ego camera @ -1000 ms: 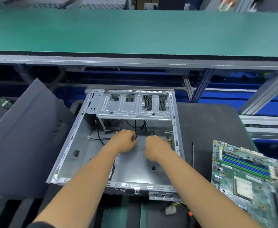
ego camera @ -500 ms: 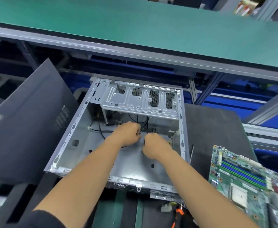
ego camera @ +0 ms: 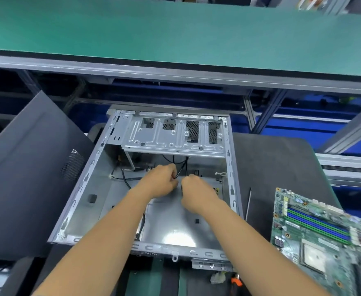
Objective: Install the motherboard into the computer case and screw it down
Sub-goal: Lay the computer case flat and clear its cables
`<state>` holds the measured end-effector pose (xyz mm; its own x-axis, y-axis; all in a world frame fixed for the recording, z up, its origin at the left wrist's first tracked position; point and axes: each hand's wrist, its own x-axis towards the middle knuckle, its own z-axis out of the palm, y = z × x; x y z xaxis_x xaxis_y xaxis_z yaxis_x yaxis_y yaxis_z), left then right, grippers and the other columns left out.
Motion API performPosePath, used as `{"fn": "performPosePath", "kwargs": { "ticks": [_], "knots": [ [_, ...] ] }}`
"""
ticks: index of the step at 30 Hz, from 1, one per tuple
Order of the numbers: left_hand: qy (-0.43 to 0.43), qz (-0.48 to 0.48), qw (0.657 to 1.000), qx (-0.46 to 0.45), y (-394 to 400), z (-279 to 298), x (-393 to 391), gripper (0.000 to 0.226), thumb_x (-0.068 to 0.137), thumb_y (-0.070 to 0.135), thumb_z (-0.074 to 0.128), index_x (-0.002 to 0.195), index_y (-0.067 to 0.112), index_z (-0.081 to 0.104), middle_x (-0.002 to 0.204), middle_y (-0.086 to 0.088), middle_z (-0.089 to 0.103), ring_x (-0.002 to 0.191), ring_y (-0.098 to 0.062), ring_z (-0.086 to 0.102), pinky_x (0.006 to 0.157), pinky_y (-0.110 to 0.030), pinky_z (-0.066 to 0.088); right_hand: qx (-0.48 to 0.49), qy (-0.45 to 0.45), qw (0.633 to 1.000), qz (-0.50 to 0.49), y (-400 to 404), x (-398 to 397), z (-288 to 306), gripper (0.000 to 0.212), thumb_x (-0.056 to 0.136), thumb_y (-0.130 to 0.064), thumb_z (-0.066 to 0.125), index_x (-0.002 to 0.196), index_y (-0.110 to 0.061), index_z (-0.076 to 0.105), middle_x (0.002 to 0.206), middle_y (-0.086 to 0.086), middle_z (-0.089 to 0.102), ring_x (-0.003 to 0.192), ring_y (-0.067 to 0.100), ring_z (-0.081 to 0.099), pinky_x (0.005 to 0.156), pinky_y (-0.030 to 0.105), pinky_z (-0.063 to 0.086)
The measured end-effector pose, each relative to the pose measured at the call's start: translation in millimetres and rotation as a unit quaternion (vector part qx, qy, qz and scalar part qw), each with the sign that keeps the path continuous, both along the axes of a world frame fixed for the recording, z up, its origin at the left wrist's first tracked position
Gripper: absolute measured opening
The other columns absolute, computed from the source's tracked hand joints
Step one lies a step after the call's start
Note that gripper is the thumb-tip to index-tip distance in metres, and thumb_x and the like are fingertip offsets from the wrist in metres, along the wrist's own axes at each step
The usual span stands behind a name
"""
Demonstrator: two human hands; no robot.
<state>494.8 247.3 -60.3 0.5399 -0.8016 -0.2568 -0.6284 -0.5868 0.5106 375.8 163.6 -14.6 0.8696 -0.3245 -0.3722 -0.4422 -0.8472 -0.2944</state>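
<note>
The computer case [ego camera: 85,184] lies open at centre; the side panel [ego camera: 25,178] leans left of it, the motherboard [ego camera: 324,238] right, both hands inside the case.

You will find no legible text, brand, number or sign here. At four o'clock, the green printed circuit motherboard [ego camera: 322,238] carries small white markings too blurred to read. Near centre, a small yellow label [ego camera: 216,191] on the grey sheet-metal computer case [ego camera: 231,189] is likewise unreadable.
</note>
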Motion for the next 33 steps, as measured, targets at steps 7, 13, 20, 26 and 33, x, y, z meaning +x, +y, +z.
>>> {"fn": "performPosePath", "kwargs": {
  "ticks": [7,13,20,26,33],
  "knots": [
    [0.121,-0.088,0.986,-0.069,-4,6,-5,0.045,0.077,-0.004,0.046,0.113,0.021,0.053,0.094,-0.007,0.061,0.086,-0.019,0.056,0.077,-0.034,0.046,0.052,-0.036,0.997,-0.036,0,3,2,0.030,0.084,0.002,0.048,0.113,-0.005,0.054,0.114,0.014,0.057,0.100,0.030,0.057,0.067,0.031,0.037],
    [0.101,-0.087,0.987,-0.094,-4,5,-4,0.017,0.082,0.007,0.060,0.095,0.019,0.058,0.089,0.004,0.063,0.082,-0.013,0.058,0.073,-0.032,0.049,0.005,-0.038,0.997,-0.060,-2,-2,4,0.042,0.083,-0.003,0.050,0.124,-0.007,0.043,0.114,0.013,0.058,0.104,0.031,0.056,0.070,0.033,0.040],
    [0.185,0.008,0.963,-0.199,2,21,-1,0.017,0.092,0.002,0.055,0.097,0.018,0.060,0.068,0.007,0.056,0.055,-0.011,0.053,0.051,-0.027,0.050,-0.070,-0.098,0.993,-0.021,-4,2,26,0.038,0.084,-0.007,0.054,0.120,-0.010,0.043,0.112,0.012,0.060,0.098,0.033,0.061,0.066,0.033,0.037],
    [0.076,0.000,0.997,-0.034,20,25,13,0.022,0.091,0.007,0.051,0.104,0.023,0.045,0.088,-0.008,0.057,0.074,-0.024,0.059,0.060,-0.034,0.048,-0.122,0.008,0.993,0.008,-10,-6,24,0.028,0.085,0.002,0.051,0.111,-0.007,0.055,0.111,0.013,0.060,0.101,0.031,0.060,0.068,0.034,0.041],
    [-0.084,-0.075,0.991,0.077,40,42,18,0.020,0.073,-0.002,0.047,0.081,0.016,0.052,0.093,-0.001,0.051,0.083,-0.024,0.054,0.069,-0.034,0.047,-0.121,-0.050,0.989,0.075,-2,-17,21,0.027,0.085,0.002,0.046,0.106,-0.009,0.058,0.108,0.007,0.055,0.101,0.025,0.053,0.067,0.032,0.039]
  ]
}}
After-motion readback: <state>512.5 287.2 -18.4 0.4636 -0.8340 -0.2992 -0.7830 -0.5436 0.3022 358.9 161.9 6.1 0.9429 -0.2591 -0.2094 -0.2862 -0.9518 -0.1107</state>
